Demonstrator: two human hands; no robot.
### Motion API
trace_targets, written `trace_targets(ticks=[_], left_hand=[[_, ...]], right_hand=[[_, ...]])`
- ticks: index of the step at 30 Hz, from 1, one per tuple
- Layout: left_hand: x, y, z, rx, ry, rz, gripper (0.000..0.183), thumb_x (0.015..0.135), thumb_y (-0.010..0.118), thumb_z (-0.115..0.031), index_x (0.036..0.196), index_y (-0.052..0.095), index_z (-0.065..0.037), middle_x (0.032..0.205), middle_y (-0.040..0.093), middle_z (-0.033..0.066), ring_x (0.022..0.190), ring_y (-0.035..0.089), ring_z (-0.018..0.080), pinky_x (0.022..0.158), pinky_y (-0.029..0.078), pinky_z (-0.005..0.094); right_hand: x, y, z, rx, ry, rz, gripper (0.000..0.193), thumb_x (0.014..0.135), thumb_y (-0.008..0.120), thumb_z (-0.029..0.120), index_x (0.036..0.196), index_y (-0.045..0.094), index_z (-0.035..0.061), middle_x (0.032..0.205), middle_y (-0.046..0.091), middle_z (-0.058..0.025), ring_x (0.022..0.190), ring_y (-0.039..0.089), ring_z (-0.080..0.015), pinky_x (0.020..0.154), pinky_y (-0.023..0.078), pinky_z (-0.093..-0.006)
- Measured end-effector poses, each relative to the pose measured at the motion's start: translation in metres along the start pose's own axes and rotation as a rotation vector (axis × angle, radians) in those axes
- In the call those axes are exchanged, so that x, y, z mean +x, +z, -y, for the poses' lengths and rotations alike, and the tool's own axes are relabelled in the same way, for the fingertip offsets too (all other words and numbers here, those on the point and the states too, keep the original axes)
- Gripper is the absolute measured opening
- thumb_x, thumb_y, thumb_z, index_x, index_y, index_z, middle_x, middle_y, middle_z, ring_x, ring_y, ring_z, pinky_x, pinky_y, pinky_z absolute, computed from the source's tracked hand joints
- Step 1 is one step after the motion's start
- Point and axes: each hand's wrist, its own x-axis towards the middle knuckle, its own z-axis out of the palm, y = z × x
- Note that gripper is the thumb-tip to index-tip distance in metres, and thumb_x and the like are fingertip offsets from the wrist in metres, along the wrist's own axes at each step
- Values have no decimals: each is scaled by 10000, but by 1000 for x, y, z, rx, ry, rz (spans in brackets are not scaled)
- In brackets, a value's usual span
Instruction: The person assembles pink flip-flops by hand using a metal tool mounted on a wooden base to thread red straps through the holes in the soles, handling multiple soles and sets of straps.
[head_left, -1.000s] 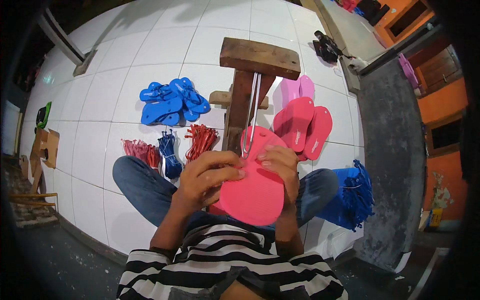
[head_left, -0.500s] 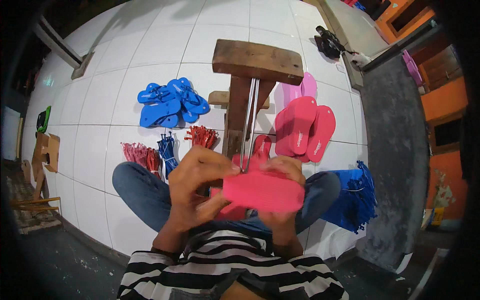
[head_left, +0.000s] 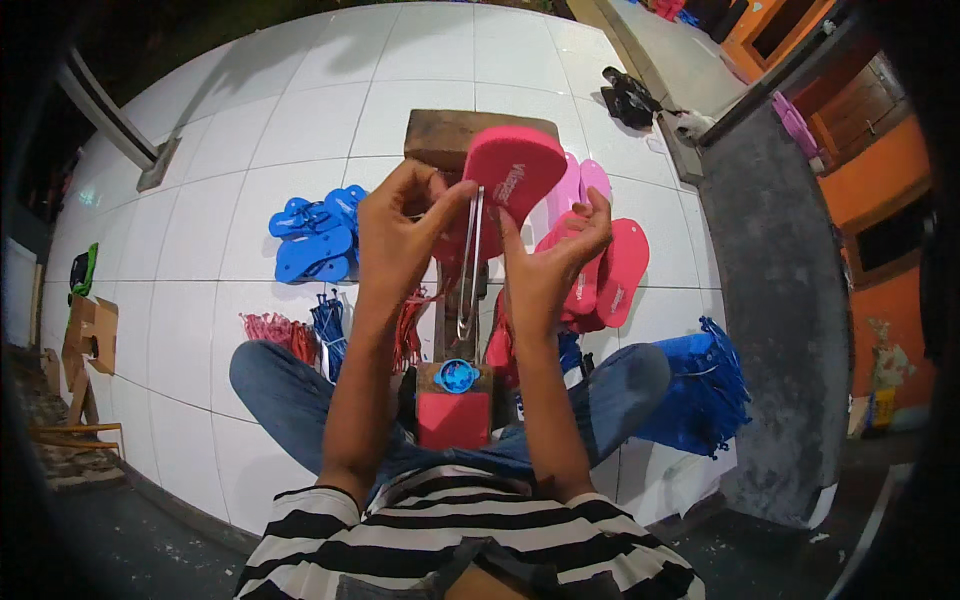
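A pink flip-flop sole [head_left: 515,170] stands tilted in front of the wooden stand's top block [head_left: 430,135]. Pinched between thumb and fingers, its left edge is in my left hand [head_left: 395,225]. My right hand [head_left: 550,260] has its thumb against the sole's lower right edge, the other fingers apart from it and partly curled. Between my hands, a thin metal rod pair [head_left: 468,275] slopes down from the sole toward me. The sole's lower part is partly hidden by my hands and the rods.
Blue flip-flops [head_left: 315,250] lie to the left, with bundles of red straps [head_left: 278,335] and blue straps [head_left: 328,335] nearer me. Pink soles [head_left: 625,275] are stacked at right, beside a large blue strap bundle [head_left: 705,390]. A blue round piece [head_left: 457,375] sits above a pink block [head_left: 453,418].
The pink sole has gone from near my lap up and away to the top of the stand. Both hands moved with it, and the right hand's fingers have come off the sole.
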Motion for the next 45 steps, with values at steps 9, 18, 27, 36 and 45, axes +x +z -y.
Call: trace_targets(ticks=[9, 18, 27, 36, 45], left_hand=[[-114, 0, 134, 61, -131, 118, 209, 929, 591, -170, 1076, 601, -22, 976, 642, 73, 824, 590, 124, 660, 467, 264], [-165, -33, 137, 146, -257, 180, 204, 916, 606, -74, 1093, 646, 18, 835, 676, 90, 689, 620, 105, 635, 506, 246], [-131, -75, 69, 253, 57, -60, 142, 803, 709, -12, 944, 705, 0, 851, 687, 100, 716, 622, 120, 603, 479, 232], [-92, -23, 63, -207, 84, 500, 193, 707, 784, -120, 824, 684, -3, 942, 650, 70, 957, 564, 180, 857, 421, 330], [-59, -18, 39, -153, 126, 44, 73, 912, 582, -67, 966, 608, -26, 955, 614, 36, 854, 544, 94, 756, 430, 237]], right_hand=[[-118, -22, -72, 255, 425, 566, 401, 869, 688, 222, 1161, 542, -11, 987, 622, -110, 876, 616, -197, 772, 482, -319], [-159, -58, -44, 148, 328, 589, 198, 923, 577, 102, 1065, 627, -26, 927, 660, -124, 825, 637, -175, 734, 491, -298], [-88, -115, -49, -233, -27, 541, 202, 895, 605, 115, 1046, 644, -14, 887, 612, -118, 842, 599, -237, 748, 455, -348], [-39, -88, 1, 512, -160, 901, 245, 850, 661, 111, 1084, 677, 40, 1141, 632, -113, 1131, 546, -286, 998, 396, -396], [-35, -62, -13, 972, 121, 691, 139, 774, 739, 34, 897, 683, 3, 960, 666, -99, 953, 614, -177, 850, 466, -303]])
